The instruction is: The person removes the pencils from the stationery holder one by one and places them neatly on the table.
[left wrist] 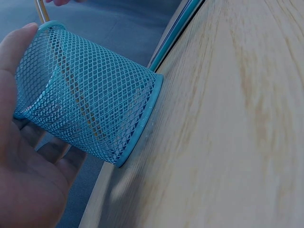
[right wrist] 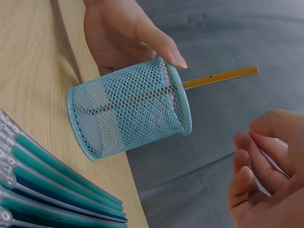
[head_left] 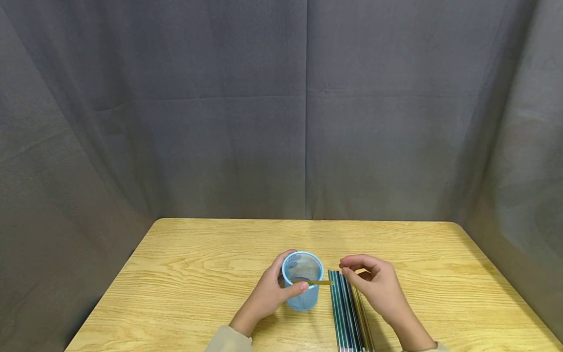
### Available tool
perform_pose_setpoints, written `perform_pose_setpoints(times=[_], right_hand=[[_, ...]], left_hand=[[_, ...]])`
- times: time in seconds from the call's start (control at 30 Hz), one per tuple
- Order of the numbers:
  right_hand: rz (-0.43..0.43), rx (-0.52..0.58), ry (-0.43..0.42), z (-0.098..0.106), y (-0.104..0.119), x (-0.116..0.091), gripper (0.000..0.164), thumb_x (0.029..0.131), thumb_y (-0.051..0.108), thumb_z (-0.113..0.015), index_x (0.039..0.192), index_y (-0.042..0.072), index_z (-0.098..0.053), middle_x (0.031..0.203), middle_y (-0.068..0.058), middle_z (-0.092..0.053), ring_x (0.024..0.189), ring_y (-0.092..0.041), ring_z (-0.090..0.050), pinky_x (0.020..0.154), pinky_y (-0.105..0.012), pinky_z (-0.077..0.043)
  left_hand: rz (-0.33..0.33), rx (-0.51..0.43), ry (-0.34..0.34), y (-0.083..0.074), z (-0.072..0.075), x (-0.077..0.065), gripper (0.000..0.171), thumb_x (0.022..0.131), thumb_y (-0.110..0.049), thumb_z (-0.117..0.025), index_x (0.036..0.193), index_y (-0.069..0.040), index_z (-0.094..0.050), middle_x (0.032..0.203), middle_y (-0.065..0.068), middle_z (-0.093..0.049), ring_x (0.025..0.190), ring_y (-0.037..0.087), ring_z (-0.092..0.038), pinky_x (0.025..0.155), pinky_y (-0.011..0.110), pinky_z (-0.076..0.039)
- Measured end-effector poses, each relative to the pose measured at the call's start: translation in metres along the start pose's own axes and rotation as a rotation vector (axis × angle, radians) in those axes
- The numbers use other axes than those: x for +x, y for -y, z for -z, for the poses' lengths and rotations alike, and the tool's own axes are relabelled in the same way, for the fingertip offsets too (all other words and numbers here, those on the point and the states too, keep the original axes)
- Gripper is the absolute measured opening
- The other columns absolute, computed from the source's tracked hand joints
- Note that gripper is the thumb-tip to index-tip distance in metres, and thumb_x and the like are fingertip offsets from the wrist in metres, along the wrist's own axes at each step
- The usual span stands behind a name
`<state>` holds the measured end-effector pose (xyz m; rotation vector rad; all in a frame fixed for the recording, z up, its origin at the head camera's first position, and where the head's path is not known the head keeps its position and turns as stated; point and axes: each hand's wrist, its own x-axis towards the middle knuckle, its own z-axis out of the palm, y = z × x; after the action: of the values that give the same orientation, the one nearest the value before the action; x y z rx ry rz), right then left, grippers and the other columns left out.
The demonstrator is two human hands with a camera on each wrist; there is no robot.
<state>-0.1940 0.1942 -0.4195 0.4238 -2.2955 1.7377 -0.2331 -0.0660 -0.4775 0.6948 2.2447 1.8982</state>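
My left hand (head_left: 269, 294) grips a light blue wire-mesh pencil cup (head_left: 302, 299) around its side, the thumb lying over the near rim. The cup stands upright on the table. One yellow pencil (right wrist: 221, 77) leans inside it; its upper end pokes out past the rim toward the right. Through the mesh in the left wrist view, the pencil's lower part (left wrist: 80, 102) shows as a slanted line. My right hand (head_left: 374, 283) hovers just right of the cup, fingers loosely bent and holding nothing. Beneath it lies a row of pencils (head_left: 343, 313), green, dark blue and gold.
The wood-grain table (head_left: 189, 274) has rounded far corners. Grey curtains (head_left: 220, 122) hang behind it and along both sides. The pencil row lies side by side close to the cup's right, with silvery ends (right wrist: 7, 156) nearest me.
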Motion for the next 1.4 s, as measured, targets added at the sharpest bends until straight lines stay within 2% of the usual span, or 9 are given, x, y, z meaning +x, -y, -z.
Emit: perform_pose_setpoints(times=[0.33, 0.7, 0.9, 1.07, 1.4], right_hand=[[0.064, 0.005, 0.059, -0.002, 0.000, -0.002, 0.013, 0.091, 0.008, -0.072, 0.103, 0.003, -0.073, 0.094, -0.014, -0.069, 0.083, -0.016, -0.064, 0.065, -0.028, -0.052], [0.051, -0.011, 0.118, -0.008, -0.009, -0.001, 0.012, 0.088, 0.008, -0.075, 0.098, 0.014, -0.074, 0.092, -0.005, -0.070, 0.081, -0.019, -0.062, 0.065, -0.030, -0.051], [0.046, -0.020, 0.154, -0.010, -0.008, -0.002, 0.014, 0.088, 0.004, -0.074, 0.100, 0.011, -0.073, 0.091, -0.003, -0.069, 0.081, -0.019, -0.060, 0.062, -0.030, -0.050], [0.077, -0.027, 0.173, -0.014, -0.007, -0.004, 0.017, 0.086, 0.002, -0.075, 0.102, 0.008, -0.073, 0.089, -0.002, -0.068, 0.080, -0.018, -0.060, 0.062, -0.029, -0.050], [0.066, -0.034, 0.189, -0.023, -0.008, -0.004, 0.015, 0.086, 0.008, -0.077, 0.101, 0.008, -0.074, 0.095, -0.001, -0.070, 0.081, -0.018, -0.059, 0.062, -0.030, -0.051]], left_hand=[[0.010, 0.006, -0.014, -0.001, 0.000, 0.000, 0.074, 0.089, -0.030, -0.075, 0.151, -0.029, -0.034, 0.134, 0.006, -0.053, 0.123, 0.027, -0.052, 0.102, 0.049, -0.039], [0.002, 0.000, -0.007, 0.000, 0.000, 0.000, 0.074, 0.090, -0.031, -0.075, 0.151, -0.027, -0.034, 0.134, 0.008, -0.054, 0.123, 0.028, -0.052, 0.102, 0.050, -0.039], [-0.002, 0.001, -0.007, 0.001, 0.000, 0.000, 0.074, 0.090, -0.031, -0.075, 0.151, -0.027, -0.033, 0.134, 0.009, -0.054, 0.123, 0.029, -0.052, 0.102, 0.050, -0.039], [-0.001, 0.007, -0.007, 0.000, 0.000, 0.000, 0.074, 0.090, -0.032, -0.075, 0.151, -0.027, -0.033, 0.133, 0.009, -0.054, 0.122, 0.029, -0.053, 0.101, 0.048, -0.040], [-0.013, -0.016, 0.007, 0.000, 0.000, 0.001, 0.074, 0.090, -0.033, -0.074, 0.151, -0.026, -0.033, 0.133, 0.010, -0.054, 0.122, 0.030, -0.053, 0.102, 0.052, -0.039]])
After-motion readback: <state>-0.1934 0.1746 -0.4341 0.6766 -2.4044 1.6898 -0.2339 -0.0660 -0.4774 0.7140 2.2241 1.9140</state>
